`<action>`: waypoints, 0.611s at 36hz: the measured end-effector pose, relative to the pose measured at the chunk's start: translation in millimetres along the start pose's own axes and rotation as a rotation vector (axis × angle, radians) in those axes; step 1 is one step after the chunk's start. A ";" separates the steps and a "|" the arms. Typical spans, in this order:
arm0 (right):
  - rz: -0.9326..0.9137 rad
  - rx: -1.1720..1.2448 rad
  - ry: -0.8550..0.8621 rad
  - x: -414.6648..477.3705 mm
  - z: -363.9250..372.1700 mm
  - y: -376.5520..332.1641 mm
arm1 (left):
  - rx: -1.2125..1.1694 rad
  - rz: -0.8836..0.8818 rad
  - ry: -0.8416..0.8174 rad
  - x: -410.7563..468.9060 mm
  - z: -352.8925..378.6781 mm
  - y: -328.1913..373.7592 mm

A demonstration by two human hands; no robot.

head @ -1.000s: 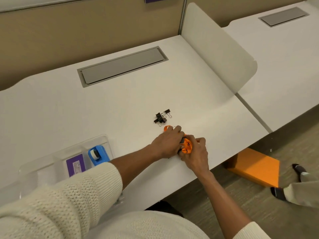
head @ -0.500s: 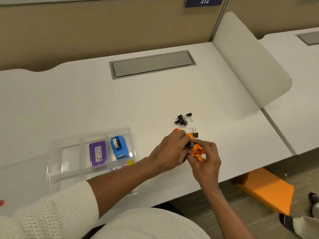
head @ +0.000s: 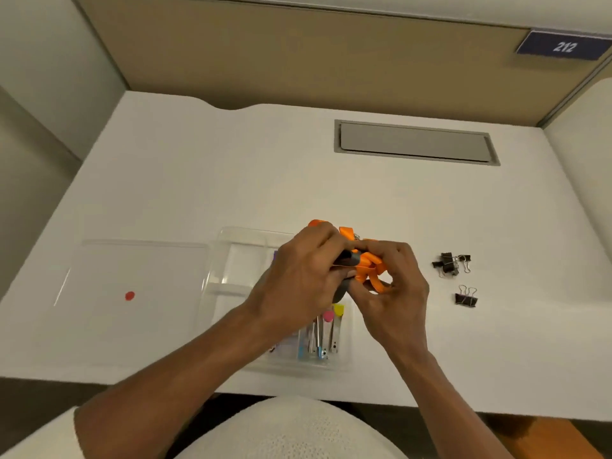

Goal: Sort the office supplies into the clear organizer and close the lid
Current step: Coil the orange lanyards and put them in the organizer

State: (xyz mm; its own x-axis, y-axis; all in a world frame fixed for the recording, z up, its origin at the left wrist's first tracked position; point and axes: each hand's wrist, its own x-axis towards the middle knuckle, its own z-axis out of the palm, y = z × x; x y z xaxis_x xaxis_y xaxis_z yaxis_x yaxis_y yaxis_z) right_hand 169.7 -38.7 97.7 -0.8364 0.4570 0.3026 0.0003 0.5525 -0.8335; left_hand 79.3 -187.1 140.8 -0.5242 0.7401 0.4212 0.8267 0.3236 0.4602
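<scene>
Both hands hold a bunched orange lanyard (head: 366, 266) with a dark grey part, above the right side of the clear organizer (head: 231, 256). My left hand (head: 298, 279) grips its grey end; my right hand (head: 397, 286) pinches the orange loops. The organizer's near compartment holds pens and coloured sticky tabs (head: 326, 329); my hands hide its other compartments. Its clear lid (head: 139, 279), marked with a red dot, lies flat to the left. A cluster of black binder clips (head: 450, 261) and a single binder clip (head: 466, 298) lie on the desk to the right.
The white desk (head: 231, 180) has a grey cable hatch (head: 415, 142) at the back right. Tan partition walls stand behind, with a sign reading 212 (head: 563, 46). The desk's near edge runs just below the organizer.
Both hands carried the orange lanyard left from beside the binder clips to above the organizer. The view swung left, bringing the lid into sight.
</scene>
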 end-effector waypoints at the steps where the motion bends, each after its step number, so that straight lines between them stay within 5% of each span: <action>1: -0.006 0.007 -0.025 3.9 12.4 -5.7 | -0.001 -0.046 0.008 -5.8 -7.0 -9.5; 14: 0.230 -0.107 -0.433 43.4 159.0 -19.4 | -0.103 -0.730 -0.035 -63.1 -34.4 -135.8; 22: 0.193 -0.376 -0.609 53.3 193.8 -7.0 | -0.291 -0.816 -0.279 -83.1 -26.1 -169.8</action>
State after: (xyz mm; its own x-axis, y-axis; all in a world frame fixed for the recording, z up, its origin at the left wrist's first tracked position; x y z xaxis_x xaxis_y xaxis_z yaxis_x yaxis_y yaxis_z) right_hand 18.9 -153.3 30.1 -0.9585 0.1629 -0.2342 0.2741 0.7531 -0.5981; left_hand -22.8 -318.9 48.0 -0.8242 0.4746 -0.3089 0.1170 0.6763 0.7272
